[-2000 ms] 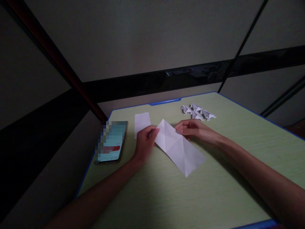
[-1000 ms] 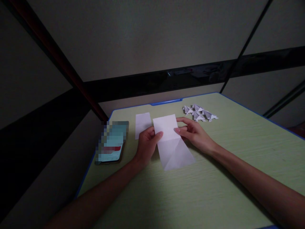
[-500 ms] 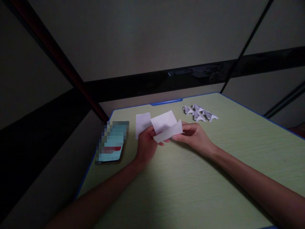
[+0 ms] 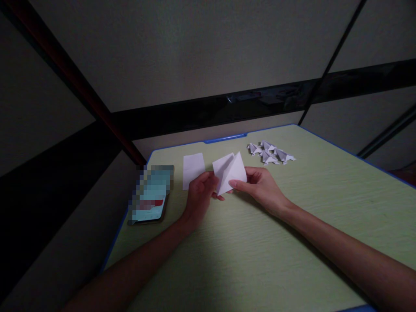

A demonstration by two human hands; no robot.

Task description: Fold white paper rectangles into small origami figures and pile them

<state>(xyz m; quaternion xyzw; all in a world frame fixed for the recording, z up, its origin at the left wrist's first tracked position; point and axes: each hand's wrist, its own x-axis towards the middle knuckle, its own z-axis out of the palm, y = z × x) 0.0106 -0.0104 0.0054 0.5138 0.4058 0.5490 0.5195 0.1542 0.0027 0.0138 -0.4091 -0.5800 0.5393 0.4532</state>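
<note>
The left hand (image 4: 200,197) and the right hand (image 4: 261,186) hold a folded white paper (image 4: 235,171) between them, above the middle of the bench (image 4: 260,255). The left fingers grip its left side, the thumb by the lower left edge. The right fingers pinch its right side, the thumb lying across the front near the bottom and the other fingers partly hidden behind. The paper is tilted, one part folded over in front of another, with two points at the top and one at the bottom. Just beyond the left hand, a flat white sheet (image 4: 193,169) lies on the bench, its near right corner hidden by that hand. Farther left, a phone (image 4: 151,195) lies face up near the bench's left edge, its screen lit and partly blurred. Beyond the right hand and well apart from it, a small group of folded paper figures (image 4: 268,151) sits close together near the far edge.
</note>
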